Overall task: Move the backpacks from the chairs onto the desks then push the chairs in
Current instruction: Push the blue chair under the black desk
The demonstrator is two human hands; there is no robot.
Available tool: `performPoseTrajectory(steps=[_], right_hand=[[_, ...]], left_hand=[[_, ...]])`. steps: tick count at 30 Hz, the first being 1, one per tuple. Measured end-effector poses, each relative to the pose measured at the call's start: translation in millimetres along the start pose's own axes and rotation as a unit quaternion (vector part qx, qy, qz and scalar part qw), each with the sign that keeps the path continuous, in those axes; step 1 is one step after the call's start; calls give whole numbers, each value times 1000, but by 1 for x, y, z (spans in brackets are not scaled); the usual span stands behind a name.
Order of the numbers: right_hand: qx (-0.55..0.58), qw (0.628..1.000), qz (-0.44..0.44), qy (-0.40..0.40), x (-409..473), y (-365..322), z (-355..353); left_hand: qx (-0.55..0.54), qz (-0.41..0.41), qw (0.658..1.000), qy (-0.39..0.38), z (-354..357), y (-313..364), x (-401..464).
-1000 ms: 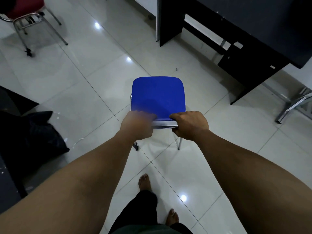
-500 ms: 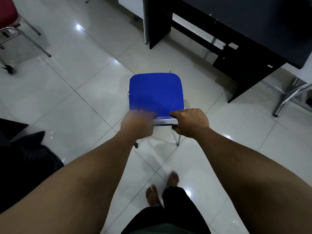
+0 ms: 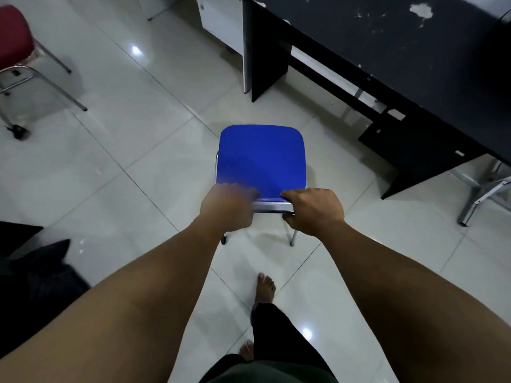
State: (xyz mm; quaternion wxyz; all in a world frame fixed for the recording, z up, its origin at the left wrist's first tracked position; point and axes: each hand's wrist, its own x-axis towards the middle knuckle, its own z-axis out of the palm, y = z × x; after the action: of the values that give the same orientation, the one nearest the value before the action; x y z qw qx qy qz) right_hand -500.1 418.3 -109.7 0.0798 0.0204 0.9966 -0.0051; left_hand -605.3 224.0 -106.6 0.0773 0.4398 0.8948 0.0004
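Note:
A blue chair (image 3: 261,158) with a chrome frame stands on the white tiled floor in the middle of the view, its seat bare. My left hand (image 3: 228,208) and my right hand (image 3: 313,211) both grip the chrome top bar of its backrest, side by side. A black desk (image 3: 401,59) stands at the upper right, its open knee space facing the chair and a short gap of floor between them. A dark backpack (image 3: 38,275) lies at the left edge, partly cut off by the frame.
A red chair (image 3: 13,42) on chrome legs stands at the far left. A white cabinet (image 3: 221,20) sits behind the desk's left panel. Chrome legs of another chair (image 3: 481,189) show at the right edge. My bare feet are on the tiles below.
I have stepped forward with the blue chair in both hands; the desk now looms larger and nearer, and the backpack has slid toward the lower left edge.

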Motion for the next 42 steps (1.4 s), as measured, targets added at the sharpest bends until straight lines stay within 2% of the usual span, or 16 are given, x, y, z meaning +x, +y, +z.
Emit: performPoseTrajectory(steps=[4, 11, 28, 42], right_hand=[[3, 1000, 2, 1, 36, 15, -11], [-10, 999, 45, 7, 90, 25, -21], [48, 976, 214, 5, 209, -15, -43], [48, 965, 255, 39, 298, 23, -58]], left_hand=[[-23, -12, 1000, -9, -10, -17, 39], [-20, 28, 999, -14, -22, -55, 94], [13, 197, 979, -42, -48, -183, 204], [26, 250, 967, -30, -68, -228, 322]])
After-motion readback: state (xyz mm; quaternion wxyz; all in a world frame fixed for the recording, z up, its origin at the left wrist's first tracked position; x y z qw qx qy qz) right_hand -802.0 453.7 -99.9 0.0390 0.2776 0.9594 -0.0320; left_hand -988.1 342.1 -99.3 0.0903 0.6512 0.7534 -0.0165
